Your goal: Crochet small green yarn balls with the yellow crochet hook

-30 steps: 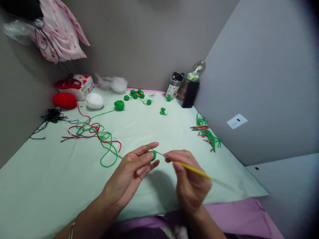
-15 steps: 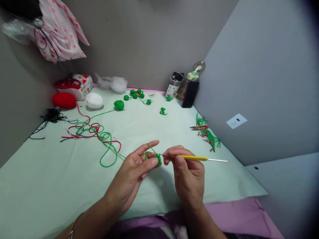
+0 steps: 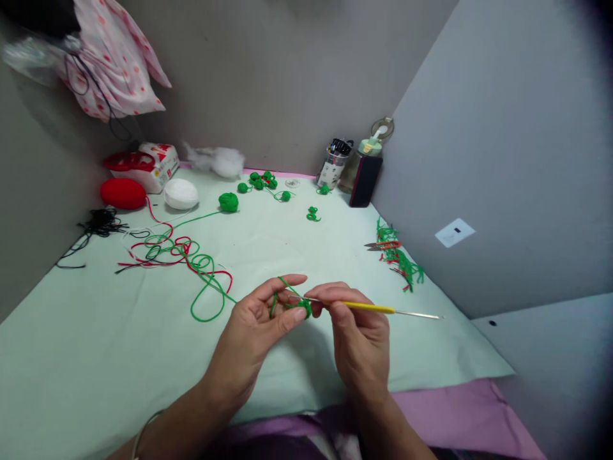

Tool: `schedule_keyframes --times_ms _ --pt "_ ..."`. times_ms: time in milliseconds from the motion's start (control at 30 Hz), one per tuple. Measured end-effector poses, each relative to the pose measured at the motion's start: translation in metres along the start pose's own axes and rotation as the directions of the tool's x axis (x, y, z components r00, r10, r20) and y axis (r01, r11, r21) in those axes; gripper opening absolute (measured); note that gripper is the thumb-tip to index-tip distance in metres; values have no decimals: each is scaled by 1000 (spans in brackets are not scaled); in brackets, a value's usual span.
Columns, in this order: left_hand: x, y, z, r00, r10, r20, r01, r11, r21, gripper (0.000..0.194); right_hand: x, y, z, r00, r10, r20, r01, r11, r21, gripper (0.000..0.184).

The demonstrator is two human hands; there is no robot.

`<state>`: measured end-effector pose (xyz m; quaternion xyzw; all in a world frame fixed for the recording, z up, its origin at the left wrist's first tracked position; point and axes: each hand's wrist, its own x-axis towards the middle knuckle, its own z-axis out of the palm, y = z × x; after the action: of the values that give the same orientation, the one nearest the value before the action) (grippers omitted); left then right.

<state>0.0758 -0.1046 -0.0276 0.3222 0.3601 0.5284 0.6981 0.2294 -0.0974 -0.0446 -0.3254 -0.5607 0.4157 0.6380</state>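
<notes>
My left hand (image 3: 253, 332) pinches a small green crochet piece (image 3: 305, 308) between thumb and fingers. Green yarn (image 3: 288, 285) loops over its raised index finger and trails off to the left. In my right hand (image 3: 359, 332) is a crochet hook (image 3: 368, 307) with a yellow handle, gripped like a pencil. Its left metal tip reaches over the crochet piece to the yarn; whether it sits inside a stitch is too small to tell. The other metal end points right, free of the hand. A green yarn ball (image 3: 228, 202) lies farther back.
Loose green, red and black strands (image 3: 182, 249) tangle at left, before a red yarn ball (image 3: 123, 193) and a white one (image 3: 181, 193). Small green crocheted pieces (image 3: 262, 181) lie at the back. Scissors (image 3: 383, 245) rest on yarn scraps at right, below a phone (image 3: 366, 182).
The hook has tilted, its right end dropping slightly, and my right hand has shifted a little left. The yarn by my left fingers has moved slightly left.
</notes>
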Motion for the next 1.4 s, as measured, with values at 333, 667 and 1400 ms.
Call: schedule_keyframes --times_ms 333,667,1400 --pt "-1 7 -4 1000 15 -25 -14 998 63 31 4 -6 -1 998 68 4 -68 994 89 21" --pt "-4 10 -7 989 126 -73 -99 948 302 28 -8 -11 -7 961 -239 140 269 926 -264 27" --pt "-3 2 3 1000 -2 1 2 1000 -30 32 -3 -10 4 973 -220 75 233 923 -308 24"
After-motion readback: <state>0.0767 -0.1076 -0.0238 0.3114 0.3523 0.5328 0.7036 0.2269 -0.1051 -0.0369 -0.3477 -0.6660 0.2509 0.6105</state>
